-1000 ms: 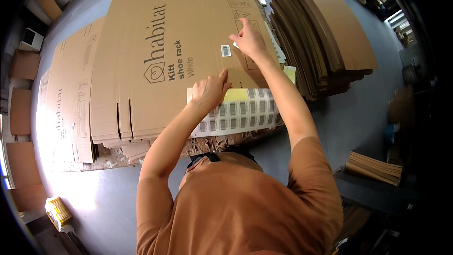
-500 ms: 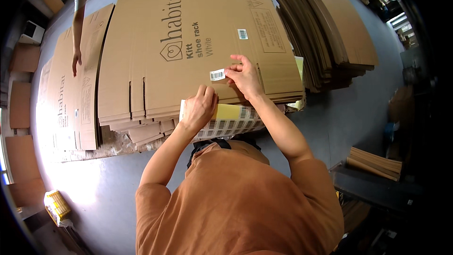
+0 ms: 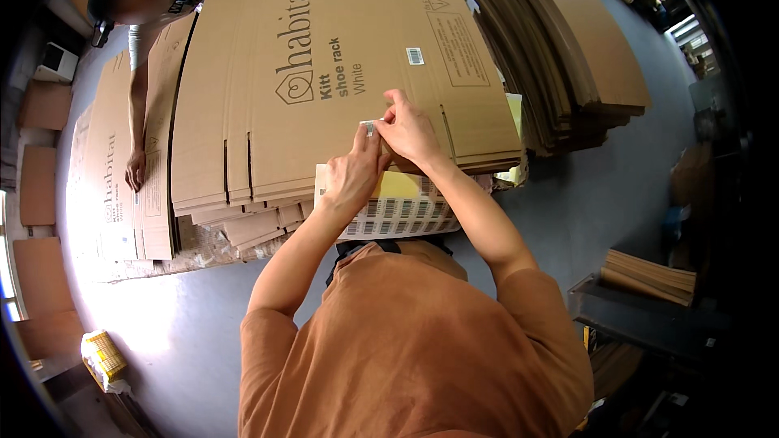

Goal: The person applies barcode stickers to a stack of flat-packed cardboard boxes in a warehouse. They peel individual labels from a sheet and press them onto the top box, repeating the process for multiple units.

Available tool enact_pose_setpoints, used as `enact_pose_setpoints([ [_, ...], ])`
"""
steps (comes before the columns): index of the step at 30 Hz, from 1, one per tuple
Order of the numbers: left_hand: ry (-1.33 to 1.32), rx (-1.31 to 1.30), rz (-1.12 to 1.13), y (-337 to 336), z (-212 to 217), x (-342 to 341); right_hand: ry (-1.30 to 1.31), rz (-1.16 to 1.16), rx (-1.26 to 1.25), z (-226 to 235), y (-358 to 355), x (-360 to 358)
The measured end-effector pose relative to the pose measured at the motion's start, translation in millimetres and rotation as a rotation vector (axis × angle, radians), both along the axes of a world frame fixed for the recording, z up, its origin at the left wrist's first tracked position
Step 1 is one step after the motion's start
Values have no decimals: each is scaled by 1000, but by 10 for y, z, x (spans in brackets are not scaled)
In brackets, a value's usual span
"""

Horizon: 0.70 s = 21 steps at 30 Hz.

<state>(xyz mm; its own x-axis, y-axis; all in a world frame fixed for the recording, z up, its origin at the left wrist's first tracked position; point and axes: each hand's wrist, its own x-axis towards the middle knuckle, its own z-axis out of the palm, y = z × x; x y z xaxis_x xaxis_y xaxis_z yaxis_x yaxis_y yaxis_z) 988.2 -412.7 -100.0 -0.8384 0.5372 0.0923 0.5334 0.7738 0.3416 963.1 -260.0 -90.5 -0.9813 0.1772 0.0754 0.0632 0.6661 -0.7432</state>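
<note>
A small white barcode label [image 3: 370, 127] is pinched at its right edge by the thumb and fingers of my right hand [image 3: 410, 131]. The fingertips of my left hand [image 3: 352, 177] are closed together at the same label, just above the printed cardboard sheet [image 3: 300, 146] on top of the stack. Below my hands, a backing sheet of barcode labels [image 3: 398, 217] with a bare yellow patch hangs at the near edge; my left hand covers part of it. Another barcode label [image 3: 415, 56] lies stuck on the cardboard, farther right.
On the left, a co-worker's hand [image 3: 136, 170] rests at a second stack of printed cardboard [image 3: 154, 219]. A tall stack of brown cardboard [image 3: 560, 57] stands on the right. A dark bench [image 3: 625, 308] bears cardboard strips [image 3: 649, 276]. A yellow-patterned package [image 3: 104, 357] sits lower left.
My left hand has moved up and right to the label, meeting my right hand. The right hand has shifted slightly left. The co-worker leans in, with the hand lower on the left stack.
</note>
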Motion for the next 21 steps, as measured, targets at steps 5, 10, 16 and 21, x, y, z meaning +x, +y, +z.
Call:
enact_pose_setpoints([
  [5,78,-130,64,100,-2,48,113,25,306,-59,176,-4],
  [10,78,15,41,225,43,20,21,77,16,1,578,309],
  [16,-57,319,110,-2,361,-8,-61,353,-122,365,619,795],
  [21,65,377,211,-119,535,15,-233,423,-81,729,566,873],
])
